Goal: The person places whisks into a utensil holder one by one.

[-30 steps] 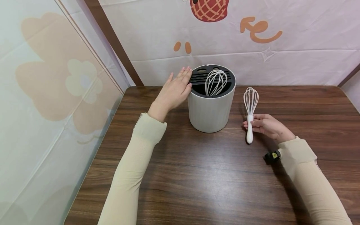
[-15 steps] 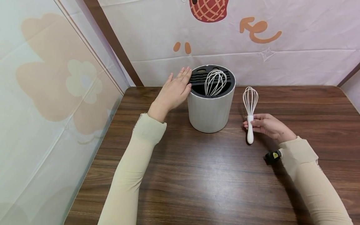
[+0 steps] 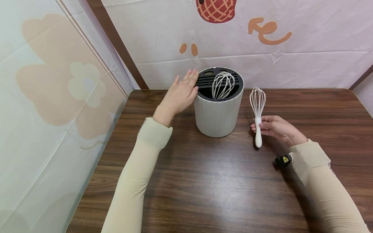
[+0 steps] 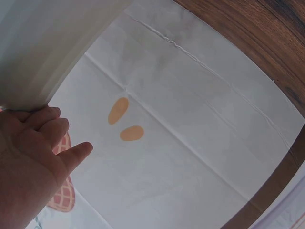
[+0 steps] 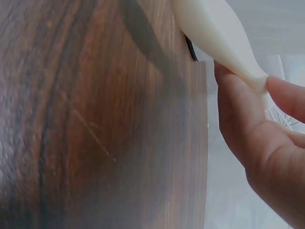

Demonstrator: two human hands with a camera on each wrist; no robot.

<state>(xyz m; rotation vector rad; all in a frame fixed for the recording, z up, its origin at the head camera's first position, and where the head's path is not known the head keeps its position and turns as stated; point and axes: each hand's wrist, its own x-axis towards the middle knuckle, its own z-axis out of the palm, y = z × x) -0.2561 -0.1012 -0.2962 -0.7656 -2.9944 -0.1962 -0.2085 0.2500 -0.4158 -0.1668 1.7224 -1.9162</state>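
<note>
My right hand [image 3: 275, 127] pinches a white whisk [image 3: 258, 129] by its handle, with the wire end pointing toward the back wall. In the right wrist view the pale handle [image 5: 217, 38] sits between thumb and fingers, above the tabletop. My left hand [image 3: 180, 95] rests with straight fingers against the left rim of a round, light grey utensil holder [image 3: 217, 118]. The holder has a black slotted top, and a second whisk [image 3: 222, 84] stands in its wide opening, handle hidden inside. The left wrist view shows the left hand [image 4: 33, 152] touching the holder's side.
The dark wooden table [image 3: 215, 187] reaches back to a printed fabric wall [image 3: 163, 35]. Another fabric panel [image 3: 58, 97] borders the left side. A small black wrist camera [image 3: 283, 160] hangs under the right sleeve.
The right hand has raised the whisk slightly and shifted it a little toward the back and left. The left hand and the holder have stayed in place.
</note>
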